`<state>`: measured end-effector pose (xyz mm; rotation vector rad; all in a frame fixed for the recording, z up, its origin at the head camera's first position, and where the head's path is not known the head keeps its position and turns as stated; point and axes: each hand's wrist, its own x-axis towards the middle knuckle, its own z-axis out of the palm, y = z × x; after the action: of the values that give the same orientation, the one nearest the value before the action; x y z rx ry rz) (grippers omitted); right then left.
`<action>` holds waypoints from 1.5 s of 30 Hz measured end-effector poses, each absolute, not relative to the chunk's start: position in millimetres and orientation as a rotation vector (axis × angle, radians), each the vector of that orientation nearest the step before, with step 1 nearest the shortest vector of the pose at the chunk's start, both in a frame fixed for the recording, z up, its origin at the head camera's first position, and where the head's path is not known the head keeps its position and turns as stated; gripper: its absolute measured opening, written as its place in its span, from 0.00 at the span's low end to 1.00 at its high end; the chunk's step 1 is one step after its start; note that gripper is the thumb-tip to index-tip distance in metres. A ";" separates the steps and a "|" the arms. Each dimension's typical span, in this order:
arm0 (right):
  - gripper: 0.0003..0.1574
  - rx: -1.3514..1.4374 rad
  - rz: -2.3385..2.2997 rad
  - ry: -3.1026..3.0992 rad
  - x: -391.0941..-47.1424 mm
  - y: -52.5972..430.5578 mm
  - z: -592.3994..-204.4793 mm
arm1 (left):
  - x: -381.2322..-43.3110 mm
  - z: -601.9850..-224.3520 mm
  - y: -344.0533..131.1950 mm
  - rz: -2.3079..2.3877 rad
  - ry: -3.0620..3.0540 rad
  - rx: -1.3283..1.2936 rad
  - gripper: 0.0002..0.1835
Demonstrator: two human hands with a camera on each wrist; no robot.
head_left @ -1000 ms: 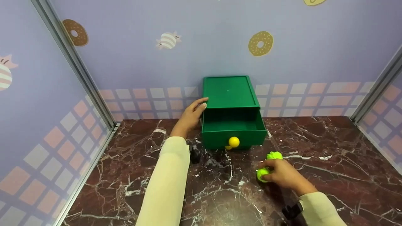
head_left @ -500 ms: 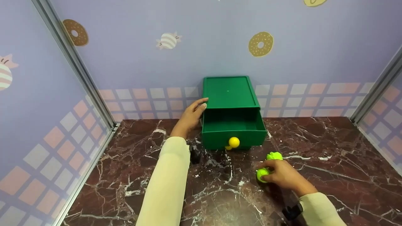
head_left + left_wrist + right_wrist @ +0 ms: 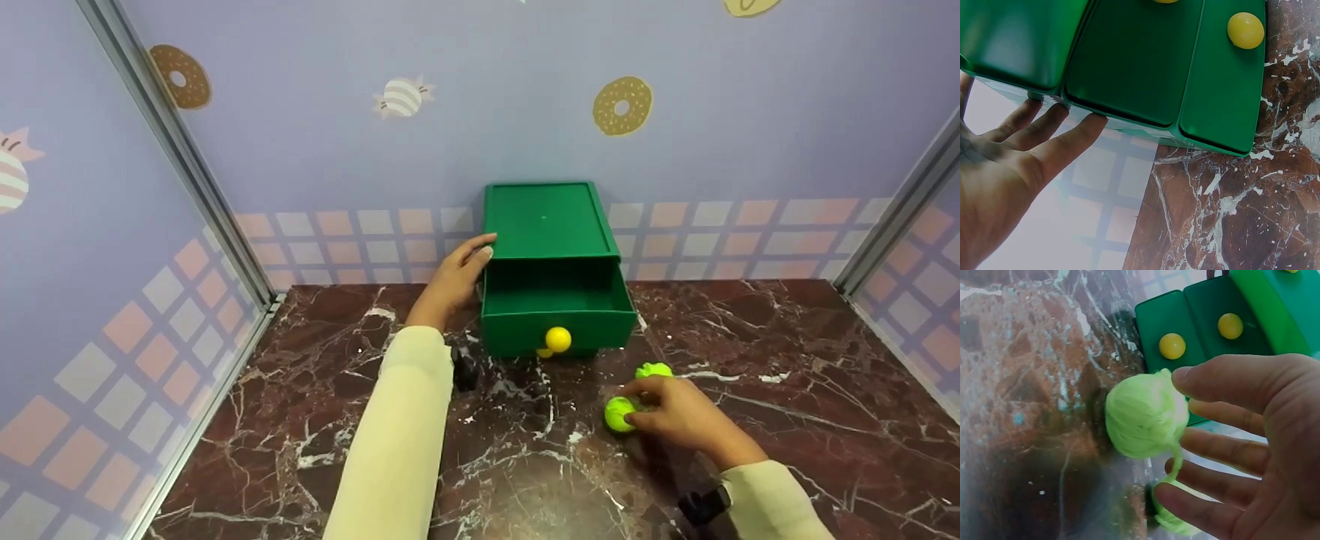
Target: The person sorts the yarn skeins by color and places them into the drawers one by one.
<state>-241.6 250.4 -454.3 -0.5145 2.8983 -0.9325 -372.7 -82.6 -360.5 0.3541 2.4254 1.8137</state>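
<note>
My left hand point(image 3: 454, 281) lies against the left side of a green drawer cabinet point(image 3: 551, 217), its extended fingers touching the wall in the left wrist view. The cabinet's upper drawer point(image 3: 559, 322) is pulled out and looks bare inside. In front of it on the right, a lime-green ball of yarn point(image 3: 619, 414) sits on the marbled tabletop. My right hand point(image 3: 679, 416) is just beside this ball, fingers loose and spread, thumb tip right at its edge. Behind the fingers is a second lime-green yarn ball point(image 3: 654, 370), partly hidden. A short strand point(image 3: 1177, 461) hangs off the first ball.
Yellow round knobs stick out from the drawer fronts, the upper knob point(image 3: 558, 340) jutting over the tabletop point(image 3: 525, 465). A patterned back wall point(image 3: 375, 165) stands right behind the cabinet. Metal-framed side panels point(image 3: 90, 262) bound the table.
The nearer yarn ball has shifted slightly left, out from between my right thumb and fingers. The right hand has drawn a little to the right. My left hand has stayed still.
</note>
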 end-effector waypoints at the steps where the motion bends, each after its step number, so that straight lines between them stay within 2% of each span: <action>1: 0.20 -0.504 -0.929 2.905 -241.3 249.6 -452.2 | -372.7 -360.3 -83.1 1.803 2.434 0.356 0.22; 7: 0.19 -0.467 -0.923 2.937 -237.3 243.9 -441.6 | -373.1 -359.4 -84.1 1.779 2.464 0.370 0.22; 30: 0.16 -0.797 -0.926 3.119 -206.7 212.6 -395.7 | -375.2 -359.8 -84.4 1.797 2.444 0.349 0.22; 45: 0.19 -0.808 -1.139 3.306 -204.2 192.8 -392.7 | -373.5 -358.6 -83.7 1.772 2.458 0.360 0.23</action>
<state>-204.2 192.8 -392.7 -0.8078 3.3061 -1.1392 -373.5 -83.7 -358.6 0.3604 2.4583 1.7723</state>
